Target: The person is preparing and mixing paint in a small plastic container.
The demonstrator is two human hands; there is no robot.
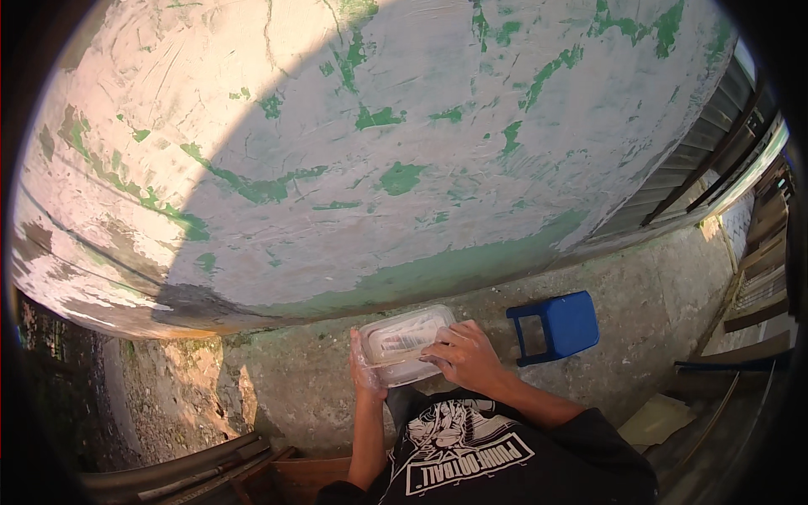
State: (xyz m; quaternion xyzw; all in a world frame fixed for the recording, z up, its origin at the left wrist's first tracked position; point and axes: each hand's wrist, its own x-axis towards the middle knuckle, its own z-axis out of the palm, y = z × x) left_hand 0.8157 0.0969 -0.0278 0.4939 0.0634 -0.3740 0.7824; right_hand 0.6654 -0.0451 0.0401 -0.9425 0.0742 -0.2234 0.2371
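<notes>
A clear rectangular plastic tub (pixel 389 323), its inside smeared with white paste, is held in front of my body, close to the wall. My left hand (pixel 368 370) grips it along the left side, fingers smudged white. Over the tub's right part, my right hand (pixel 461 350) is closed, with its fingers bent downward. A thin, flat, pale-edged strip (pixel 400 363) runs across the tub from these fingers towards my left hand; its exact kind is unclear. White residue also marks the right fingers.
Ahead rises a wall (pixel 471 227) with white filler over flaking green paint. A blue plastic stool (pixel 572 326) stands on the concrete floor (pixel 311 396) to the right. Wooden boards (pixel 295 475) lie at the lower left; louvred slats (pixel 652 198) are at the right.
</notes>
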